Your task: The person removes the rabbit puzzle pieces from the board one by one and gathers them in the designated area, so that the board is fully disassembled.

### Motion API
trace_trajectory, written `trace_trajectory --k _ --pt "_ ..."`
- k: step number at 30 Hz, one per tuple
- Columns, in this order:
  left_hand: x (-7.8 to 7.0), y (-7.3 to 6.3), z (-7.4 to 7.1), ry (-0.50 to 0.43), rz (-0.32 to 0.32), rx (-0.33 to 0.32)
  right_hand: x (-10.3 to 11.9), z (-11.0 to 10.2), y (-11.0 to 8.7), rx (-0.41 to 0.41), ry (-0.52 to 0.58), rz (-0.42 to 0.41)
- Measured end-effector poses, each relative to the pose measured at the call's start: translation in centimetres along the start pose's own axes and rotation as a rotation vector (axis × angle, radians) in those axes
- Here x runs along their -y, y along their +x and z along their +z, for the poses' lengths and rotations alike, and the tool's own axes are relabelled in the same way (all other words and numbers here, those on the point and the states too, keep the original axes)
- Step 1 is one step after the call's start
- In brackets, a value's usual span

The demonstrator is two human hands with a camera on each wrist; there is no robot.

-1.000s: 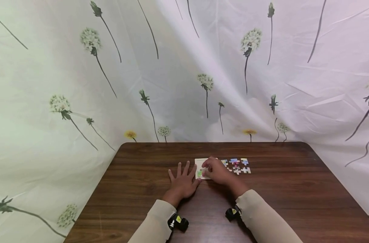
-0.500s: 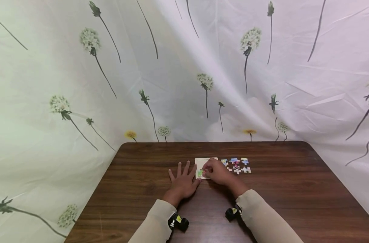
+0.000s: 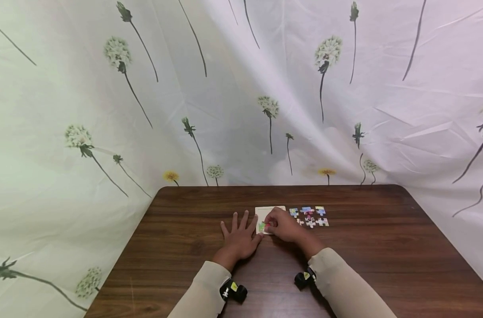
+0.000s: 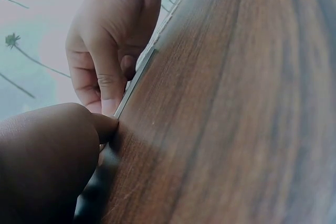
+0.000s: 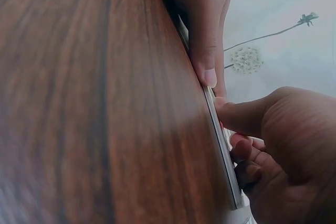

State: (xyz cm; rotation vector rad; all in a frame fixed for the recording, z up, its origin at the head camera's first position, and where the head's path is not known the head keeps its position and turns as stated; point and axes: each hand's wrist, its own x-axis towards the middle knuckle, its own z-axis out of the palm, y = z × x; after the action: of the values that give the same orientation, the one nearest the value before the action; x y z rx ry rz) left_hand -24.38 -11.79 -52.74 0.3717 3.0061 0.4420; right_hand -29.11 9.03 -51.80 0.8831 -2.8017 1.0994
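Note:
My left hand [image 3: 239, 242] lies palm down with its fingers spread on the table. Its index finger and thumb reach the left side of a small white puzzle tray [image 3: 265, 209]; in the right wrist view the left thumb [image 5: 207, 72] presses at the tray's edge. A green puzzle piece [image 3: 261, 226] sits in the tray's near left corner. Over the tray, my right hand [image 3: 286, 225] pinches a puzzle piece with a bit of red [image 3: 267, 225] beside the green one. The fingers cover most of that piece. In the left wrist view, the right hand [image 4: 113, 40] points its fingertips down at the tray.
Right of the tray, several loose puzzle pieces [image 3: 320, 211] lie in two rows, some partly behind the right hand. The dark wooden table [image 3: 186, 221] ends at a white cloth backdrop [image 3: 241, 132] printed with dandelions. A black wrist camera [image 3: 237, 292] hangs at each sleeve.
The right hand has lowered slightly toward the tray, and its raised fingers have drawn in. Red now shows by its fingertips next to the green piece. The left hand stays put.

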Motion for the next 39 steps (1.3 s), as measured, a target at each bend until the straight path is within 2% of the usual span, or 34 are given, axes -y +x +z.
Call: trace_trajectory --k 16,23,30,39 --pt "-0.04 -0.01 -0.06 -0.006 -0.009 0.006 0.2 0.27 0.12 0.017 0.004 0.053" --pt "0.02 -0.03 0.04 -0.007 -0.007 0.0 -0.06 0.81 0.2 -0.008 -0.012 0.028" --pt "-0.17 -0.13 -0.12 -0.009 -0.01 0.006 0.66 0.36 0.17 0.044 -0.038 0.06" --pt "-0.32 -0.29 -0.34 -0.002 -0.007 0.007 0.91 0.31 0.01 0.052 -0.042 0.07"
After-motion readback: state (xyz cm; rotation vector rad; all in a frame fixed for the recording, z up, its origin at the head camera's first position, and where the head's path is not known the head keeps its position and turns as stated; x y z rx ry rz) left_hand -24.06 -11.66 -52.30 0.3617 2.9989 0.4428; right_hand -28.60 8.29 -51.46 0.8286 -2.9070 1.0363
